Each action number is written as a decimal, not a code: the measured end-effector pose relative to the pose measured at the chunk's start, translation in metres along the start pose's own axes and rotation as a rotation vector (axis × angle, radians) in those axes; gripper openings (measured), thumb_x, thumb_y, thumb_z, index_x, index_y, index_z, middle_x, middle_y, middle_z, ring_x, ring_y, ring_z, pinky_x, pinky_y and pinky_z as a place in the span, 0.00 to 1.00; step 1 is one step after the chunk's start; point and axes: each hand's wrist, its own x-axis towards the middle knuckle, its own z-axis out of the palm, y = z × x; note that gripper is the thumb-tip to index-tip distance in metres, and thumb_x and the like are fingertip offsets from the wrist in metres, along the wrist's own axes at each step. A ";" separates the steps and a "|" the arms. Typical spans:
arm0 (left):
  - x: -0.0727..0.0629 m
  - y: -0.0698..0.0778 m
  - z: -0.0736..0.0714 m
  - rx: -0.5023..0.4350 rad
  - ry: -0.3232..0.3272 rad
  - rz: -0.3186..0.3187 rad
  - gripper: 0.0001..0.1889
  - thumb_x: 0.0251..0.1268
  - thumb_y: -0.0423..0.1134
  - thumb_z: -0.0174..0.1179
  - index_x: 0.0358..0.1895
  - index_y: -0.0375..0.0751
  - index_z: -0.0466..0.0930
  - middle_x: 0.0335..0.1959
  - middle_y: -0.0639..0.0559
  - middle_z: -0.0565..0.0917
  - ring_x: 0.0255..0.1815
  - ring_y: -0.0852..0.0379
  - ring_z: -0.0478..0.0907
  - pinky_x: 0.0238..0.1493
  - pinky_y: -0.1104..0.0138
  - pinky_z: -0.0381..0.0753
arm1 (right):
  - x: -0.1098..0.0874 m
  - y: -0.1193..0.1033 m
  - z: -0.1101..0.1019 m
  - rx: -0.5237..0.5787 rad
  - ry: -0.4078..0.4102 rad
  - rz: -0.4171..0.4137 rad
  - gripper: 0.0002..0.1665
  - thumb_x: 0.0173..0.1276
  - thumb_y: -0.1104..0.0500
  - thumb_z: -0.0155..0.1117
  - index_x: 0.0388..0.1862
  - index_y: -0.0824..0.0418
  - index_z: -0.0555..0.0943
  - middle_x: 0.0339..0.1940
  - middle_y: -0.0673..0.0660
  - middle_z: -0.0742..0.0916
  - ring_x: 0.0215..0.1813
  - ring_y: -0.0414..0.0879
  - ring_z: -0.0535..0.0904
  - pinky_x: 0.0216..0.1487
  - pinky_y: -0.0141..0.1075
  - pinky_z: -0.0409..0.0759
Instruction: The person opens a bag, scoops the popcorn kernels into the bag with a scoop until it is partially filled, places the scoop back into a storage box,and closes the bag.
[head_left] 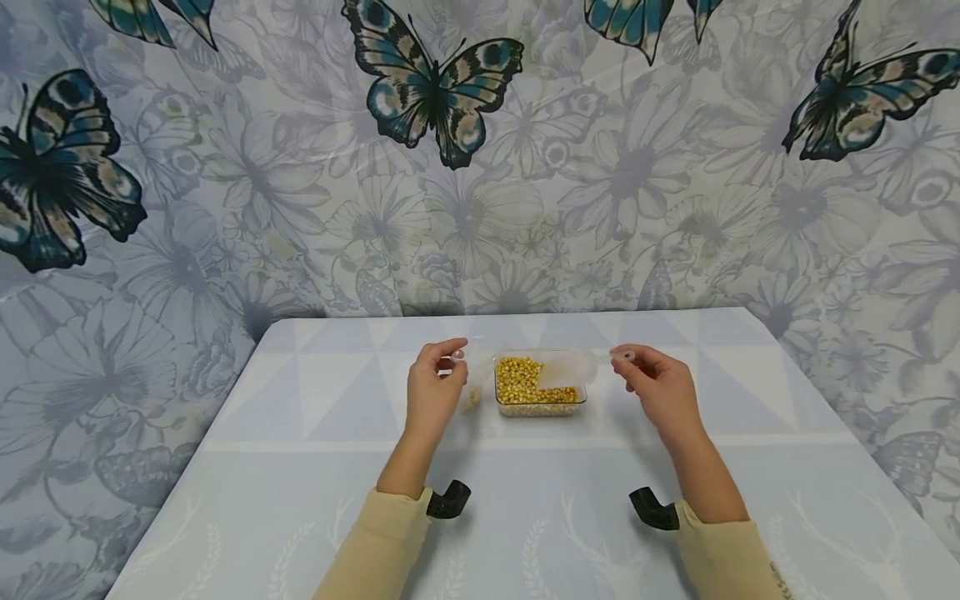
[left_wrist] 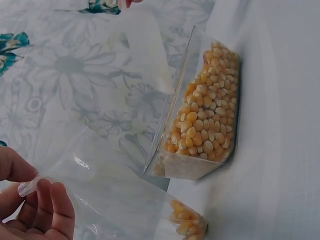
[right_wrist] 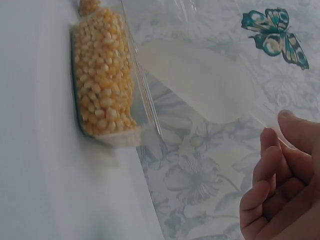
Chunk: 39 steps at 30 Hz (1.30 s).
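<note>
My left hand [head_left: 431, 387] pinches the top of a clear plastic bag [left_wrist: 115, 200] between thumb and fingers. A few corn kernels [left_wrist: 186, 222] lie in the bag's bottom corner. Just right of the bag stands a clear rectangular container [head_left: 542, 410], holding many yellow corn kernels [head_left: 517, 379]. My right hand [head_left: 660, 387] grips the thin handle of a translucent white scoop [right_wrist: 205, 82]. The wide end of the scoop overlaps the container's back right part in the head view, and its bowl looks bare of kernels in the right wrist view.
Beneath everything is a table [head_left: 337, 475] covered with a pale patterned cloth. Its far edge meets a floral backdrop [head_left: 480, 250] with butterflies. Black wrist mounts [head_left: 450, 500] stick out inward from both sleeves.
</note>
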 end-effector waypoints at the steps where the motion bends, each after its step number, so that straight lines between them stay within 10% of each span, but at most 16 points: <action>1: 0.000 0.000 0.000 0.001 0.000 -0.002 0.16 0.64 0.30 0.58 0.53 0.42 0.86 0.44 0.47 0.81 0.41 0.54 0.79 0.36 0.73 0.81 | 0.001 0.001 -0.001 -0.028 -0.003 0.001 0.22 0.70 0.45 0.64 0.52 0.60 0.84 0.31 0.38 0.83 0.31 0.37 0.76 0.29 0.31 0.75; 15: 0.002 -0.004 -0.002 0.037 0.019 -0.004 0.16 0.63 0.29 0.57 0.52 0.44 0.86 0.45 0.48 0.82 0.41 0.54 0.78 0.38 0.71 0.79 | 0.004 0.012 0.002 -0.303 -0.043 -0.061 0.16 0.72 0.46 0.62 0.49 0.54 0.85 0.34 0.54 0.83 0.29 0.40 0.77 0.26 0.32 0.75; 39: 0.002 -0.005 0.000 0.078 0.014 0.003 0.18 0.61 0.28 0.57 0.53 0.43 0.86 0.44 0.49 0.83 0.40 0.54 0.76 0.45 0.63 0.78 | 0.004 0.037 0.018 -0.385 -0.099 -0.140 0.16 0.68 0.52 0.68 0.50 0.58 0.86 0.36 0.57 0.86 0.26 0.41 0.75 0.23 0.32 0.73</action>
